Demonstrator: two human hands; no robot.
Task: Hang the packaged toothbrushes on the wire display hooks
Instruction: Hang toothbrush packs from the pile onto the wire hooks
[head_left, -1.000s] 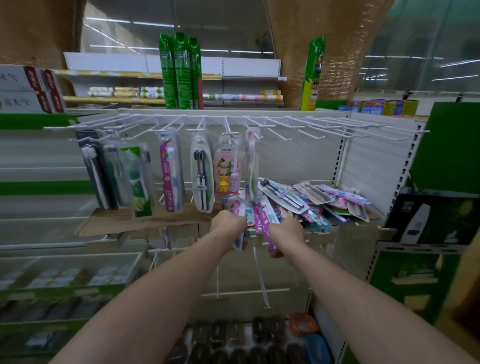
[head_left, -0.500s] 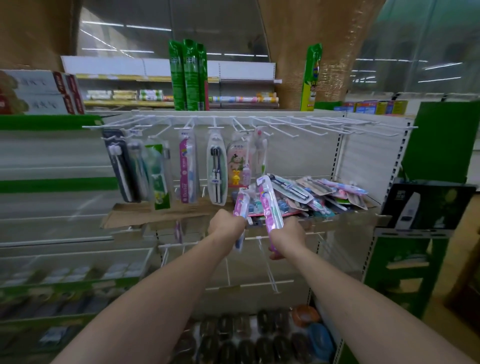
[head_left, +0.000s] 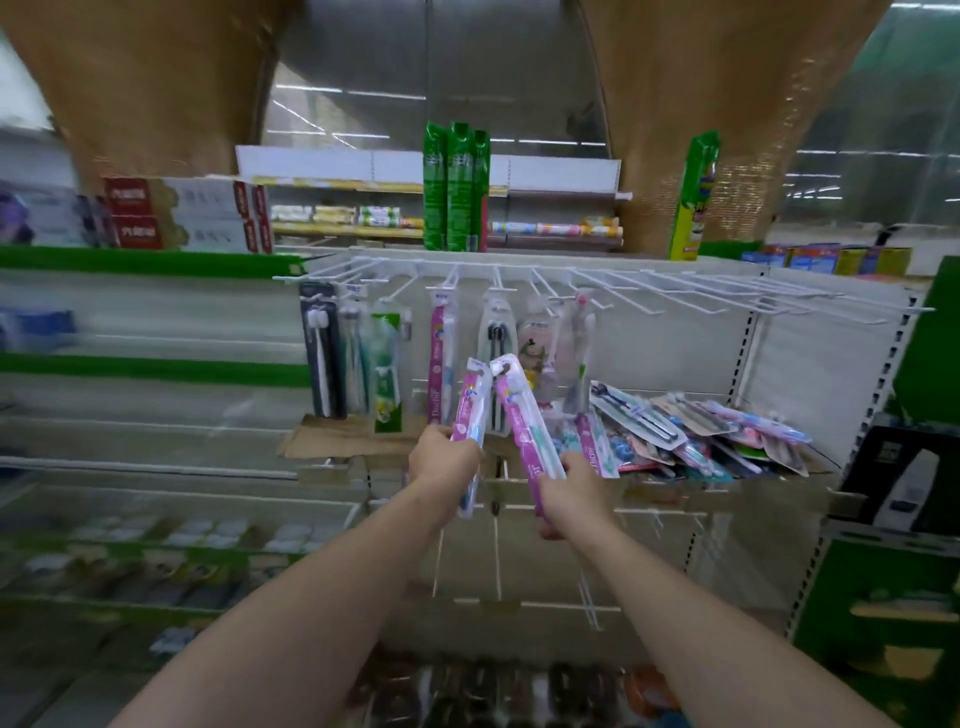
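— We've raised both packs since a second ago, off the pile toward the wire hooks (head_left: 597, 283).

— Yes: our left hand (head_left: 441, 460) grips one pink toothbrush pack (head_left: 470, 415), our right hand (head_left: 571, 491) grips another (head_left: 524, 421), both tilted upright.

— The cardboard tray (head_left: 727, 486) at the shelf's right end holds the loose packs (head_left: 691, 426).

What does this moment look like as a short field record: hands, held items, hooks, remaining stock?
left hand: grips a pink toothbrush pack, upright
right hand: grips a second pink pack, tilted left
wire hooks: left ones carry hanging packs, right ones bare
loose pile: unhung packs lying on the shelf at right
step: neither held pack is on a hook yet
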